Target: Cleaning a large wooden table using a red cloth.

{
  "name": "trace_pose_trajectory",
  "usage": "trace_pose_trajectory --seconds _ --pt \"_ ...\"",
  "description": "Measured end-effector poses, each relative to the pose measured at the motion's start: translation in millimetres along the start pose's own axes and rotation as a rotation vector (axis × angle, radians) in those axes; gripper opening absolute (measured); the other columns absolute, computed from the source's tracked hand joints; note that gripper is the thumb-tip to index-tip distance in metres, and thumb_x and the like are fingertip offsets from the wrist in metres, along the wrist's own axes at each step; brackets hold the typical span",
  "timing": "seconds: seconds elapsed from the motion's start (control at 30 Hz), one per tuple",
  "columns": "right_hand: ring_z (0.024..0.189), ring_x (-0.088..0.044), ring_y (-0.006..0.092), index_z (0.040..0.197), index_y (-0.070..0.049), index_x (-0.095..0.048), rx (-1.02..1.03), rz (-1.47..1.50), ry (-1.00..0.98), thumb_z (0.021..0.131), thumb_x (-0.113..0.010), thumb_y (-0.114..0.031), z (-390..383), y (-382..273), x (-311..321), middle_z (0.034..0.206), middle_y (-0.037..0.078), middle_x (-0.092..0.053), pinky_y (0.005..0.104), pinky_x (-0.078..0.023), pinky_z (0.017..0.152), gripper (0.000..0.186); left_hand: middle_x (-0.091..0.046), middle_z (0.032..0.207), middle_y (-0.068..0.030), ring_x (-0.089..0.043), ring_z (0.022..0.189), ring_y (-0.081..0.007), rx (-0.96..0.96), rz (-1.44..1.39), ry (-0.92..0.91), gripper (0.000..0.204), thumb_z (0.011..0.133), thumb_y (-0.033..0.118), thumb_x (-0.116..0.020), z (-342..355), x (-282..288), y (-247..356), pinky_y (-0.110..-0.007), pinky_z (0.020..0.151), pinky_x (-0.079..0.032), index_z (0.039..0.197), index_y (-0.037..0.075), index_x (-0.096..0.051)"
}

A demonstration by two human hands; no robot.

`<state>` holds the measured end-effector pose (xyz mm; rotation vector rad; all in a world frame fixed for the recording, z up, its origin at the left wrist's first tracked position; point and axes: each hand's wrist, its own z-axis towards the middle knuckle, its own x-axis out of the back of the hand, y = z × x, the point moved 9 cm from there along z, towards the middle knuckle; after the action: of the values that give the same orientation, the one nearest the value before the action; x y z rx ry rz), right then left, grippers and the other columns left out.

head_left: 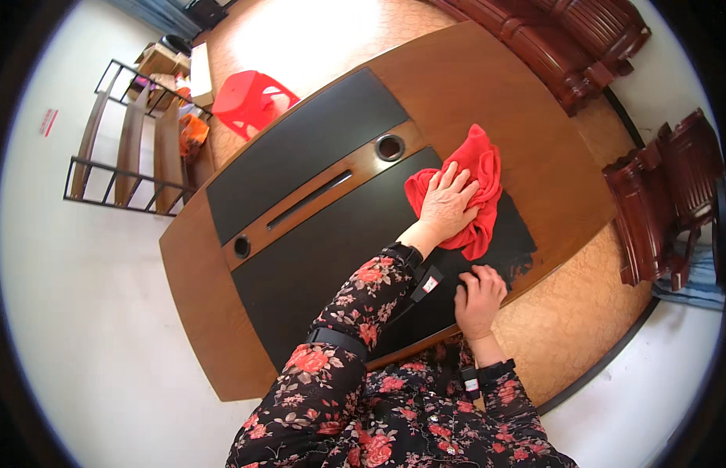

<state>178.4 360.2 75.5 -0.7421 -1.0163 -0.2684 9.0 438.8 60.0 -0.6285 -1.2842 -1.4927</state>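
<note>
My left hand (447,204) lies flat with spread fingers on a bunched red cloth (485,160), pressing it against the table. The cloth covers part of a black inlaid panel (301,288) and reaches onto the brown wood beside it. Nearer to me, my right hand (480,300) rests on the black panel by the table's near edge. Its fingers are loosely bent, its thumb stands apart, and I see nothing in it. Damp-looking smears (523,267) mark the panel's corner to the right of this hand.
The wooden table (527,101) has a slotted middle strip with two round holes (389,147). Beyond its far edge stands a red plastic stool (250,100). A shelf rack (129,148) is at the left; dark carved wooden chairs (659,195) stand along the right.
</note>
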Motion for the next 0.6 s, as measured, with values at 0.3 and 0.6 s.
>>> trace_pose_trajectory --seconds 0.3,0.6 --pt "0.121 -0.046 0.0279 0.105 -0.012 -0.059 0.054 -0.156 -0.005 0.084 -0.059 -0.016 -4.2 4.8 3.4 0.12 0.008 -0.054 0.0448 -0.032 0.103 0.022 -0.05 0.135 -0.0114 -0.037 0.134 -0.0342 0.303 0.184 0.145 0.051 0.076 0.029 -0.07 -212.1 124.5 -109.9 -0.048 0.104 -0.034 0.124 0.014 -0.059" --pt "0.123 -0.046 0.0314 0.112 -0.011 -0.058 0.152 -0.123 -0.09 0.084 -0.057 -0.014 -101.7 -168.3 -56.2 0.123 0.012 -0.054 0.0467 -0.034 0.103 0.028 -0.051 0.135 -0.0126 -0.039 0.132 -0.0351 0.733 0.477 0.227 0.048 0.081 0.035 -0.065 -538.0 268.1 -230.4 -0.049 0.104 -0.035 0.122 0.011 -0.06"
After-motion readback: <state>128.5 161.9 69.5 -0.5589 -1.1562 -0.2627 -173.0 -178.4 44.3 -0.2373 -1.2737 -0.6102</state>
